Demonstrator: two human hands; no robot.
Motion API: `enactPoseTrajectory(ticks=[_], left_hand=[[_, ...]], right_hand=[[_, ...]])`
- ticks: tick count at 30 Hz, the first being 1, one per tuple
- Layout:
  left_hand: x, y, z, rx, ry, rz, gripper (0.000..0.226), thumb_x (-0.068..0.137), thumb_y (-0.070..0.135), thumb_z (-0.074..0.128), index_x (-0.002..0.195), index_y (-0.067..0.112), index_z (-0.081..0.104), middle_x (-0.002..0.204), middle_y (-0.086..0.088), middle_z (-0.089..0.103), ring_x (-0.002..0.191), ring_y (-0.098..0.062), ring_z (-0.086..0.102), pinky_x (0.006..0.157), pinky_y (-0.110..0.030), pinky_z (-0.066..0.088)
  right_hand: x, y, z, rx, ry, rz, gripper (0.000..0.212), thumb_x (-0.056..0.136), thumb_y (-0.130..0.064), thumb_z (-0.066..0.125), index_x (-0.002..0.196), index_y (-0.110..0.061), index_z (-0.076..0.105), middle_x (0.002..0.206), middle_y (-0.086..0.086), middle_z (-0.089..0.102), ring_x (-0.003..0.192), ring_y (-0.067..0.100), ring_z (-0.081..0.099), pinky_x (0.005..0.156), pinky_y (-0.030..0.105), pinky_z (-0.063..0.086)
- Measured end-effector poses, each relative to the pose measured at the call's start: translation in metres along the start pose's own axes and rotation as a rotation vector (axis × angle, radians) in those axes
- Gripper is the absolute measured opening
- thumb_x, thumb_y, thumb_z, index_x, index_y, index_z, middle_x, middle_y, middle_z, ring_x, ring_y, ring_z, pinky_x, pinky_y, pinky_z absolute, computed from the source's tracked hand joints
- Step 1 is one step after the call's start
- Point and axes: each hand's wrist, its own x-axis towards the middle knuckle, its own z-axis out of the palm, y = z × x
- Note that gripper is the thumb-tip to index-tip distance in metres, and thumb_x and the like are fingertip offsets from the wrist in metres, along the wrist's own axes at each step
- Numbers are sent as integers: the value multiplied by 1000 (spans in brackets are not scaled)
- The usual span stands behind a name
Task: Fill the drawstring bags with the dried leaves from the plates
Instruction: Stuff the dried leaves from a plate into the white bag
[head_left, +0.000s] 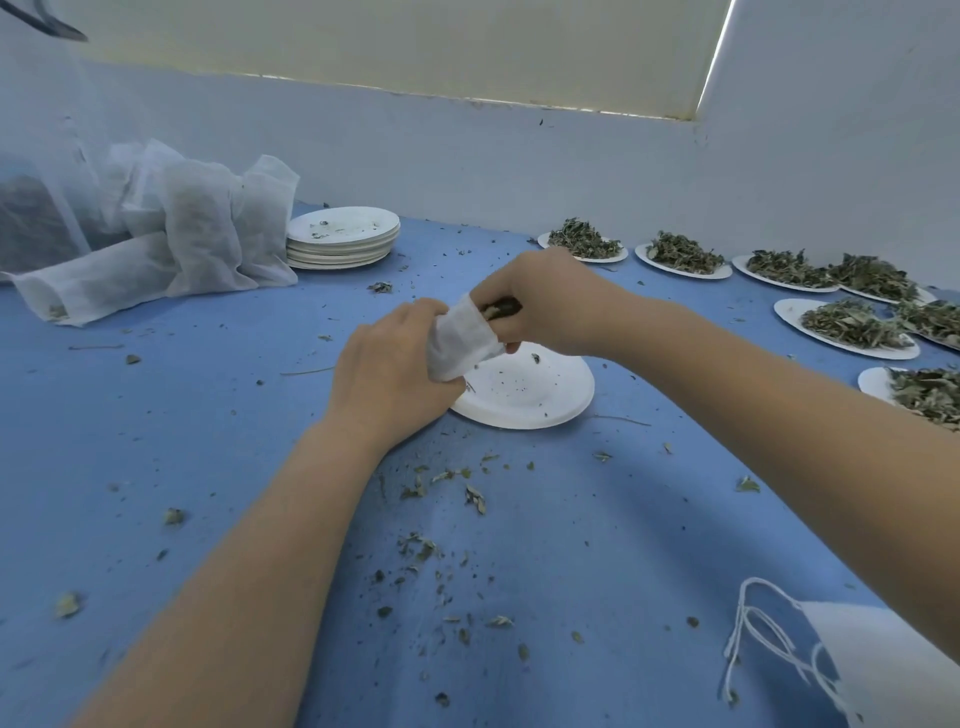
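Two hands over emptied plate (524, 392), left hand (387, 371) gripping drawstring bag (462, 340), right hand (540, 301) pinching leaves (500, 308) at its mouth

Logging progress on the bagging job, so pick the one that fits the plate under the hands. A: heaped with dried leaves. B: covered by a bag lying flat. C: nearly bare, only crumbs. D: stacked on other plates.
C: the plate under the hands holds only specks, while the left hand grips the bag and the right hand pushes leaves into it.
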Motion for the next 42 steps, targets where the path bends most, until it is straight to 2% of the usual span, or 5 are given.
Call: enactPoseTrajectory(ticks=[4, 8, 21, 33, 42], left_hand=[[1, -2, -1, -116, 21, -46, 42, 70, 29, 68, 110, 23, 54, 90, 11, 54, 82, -20, 53, 66, -29, 39], [1, -3, -4, -129, 12, -31, 44, 69, 28, 70, 110, 24, 53, 90, 11, 54, 83, -19, 53, 70, -33, 45], [2, -8, -5, -168, -34, -52, 44, 69, 28, 71, 109, 26, 52, 90, 12, 54, 84, -15, 52, 70, -30, 42], [2, -9, -4, -264, 9, -104, 45, 63, 27, 75, 103, 29, 54, 92, 8, 60, 84, -14, 55, 70, -27, 45], [2, -5, -5, -295, 28, -108, 31, 62, 44, 68, 86, 31, 52, 71, 14, 54, 66, -7, 50, 56, -24, 39]], right_hand=[[4, 2, -8, 281, -94, 54, 18, 83, -10, 63, 85, -27, 68, 70, -6, 64, 56, 1, 59, 59, 20, 50], [15, 8, -19, 537, -279, 191, 23, 88, 0, 57, 108, 11, 62, 87, 10, 57, 69, 8, 55, 64, 9, 48], [27, 21, -20, 1271, -399, 421, 36, 90, 12, 33, 123, 22, 44, 124, 29, 54, 110, 32, 58, 81, 27, 56], [20, 17, -7, 595, -248, 105, 26, 81, 4, 66, 96, -17, 73, 81, -5, 74, 74, 8, 71, 68, 13, 53], [19, 0, 10, 275, 11, -83, 28, 77, -4, 68, 90, -28, 74, 57, -17, 59, 48, -4, 45, 45, 6, 35]])
